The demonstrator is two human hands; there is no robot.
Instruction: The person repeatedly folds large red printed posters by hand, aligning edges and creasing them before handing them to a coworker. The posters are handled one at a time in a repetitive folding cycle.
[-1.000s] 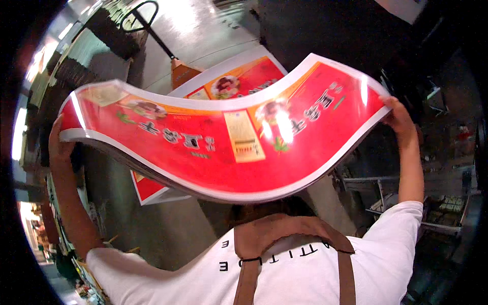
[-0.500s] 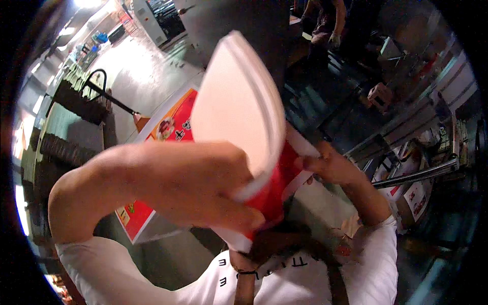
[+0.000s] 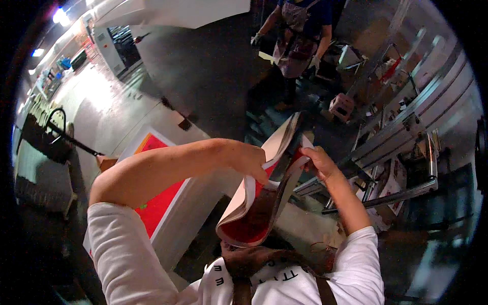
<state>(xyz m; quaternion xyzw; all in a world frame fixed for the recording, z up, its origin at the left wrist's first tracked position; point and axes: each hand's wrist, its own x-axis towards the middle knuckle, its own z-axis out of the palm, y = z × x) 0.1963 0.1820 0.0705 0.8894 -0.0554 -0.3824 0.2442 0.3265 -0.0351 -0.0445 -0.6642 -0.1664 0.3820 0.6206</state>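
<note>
Between my hands is a bundle of printed sheets (image 3: pixel 246 226), bent into a U in front of my chest. Its inner face is red; the outer side looks pale cream. My left hand (image 3: pixel 252 163) is closed round the left upper edge of the bundle, fingers partly hidden behind the paper. At the opposite edge, my right hand (image 3: pixel 318 162) pinches the sheets with the thumb on top. Below my left forearm lies a pile of large red printed sheets (image 3: pixel 163 203) with white margins.
Ahead stands a person in an apron and gloves (image 3: pixel 295 43). A pink stool (image 3: pixel 341 107) is near them. Metal rails and a frame (image 3: pixel 401 193) rise on my right. A pallet-jack handle (image 3: pixel 76 140) reaches in from the left, beside stacked board (image 3: pixel 43 173).
The bundle has come down from upright and now bends into a U, its red face inward. My left hand has shifted right and away from me. The view has swung, showing more of the other person.
</note>
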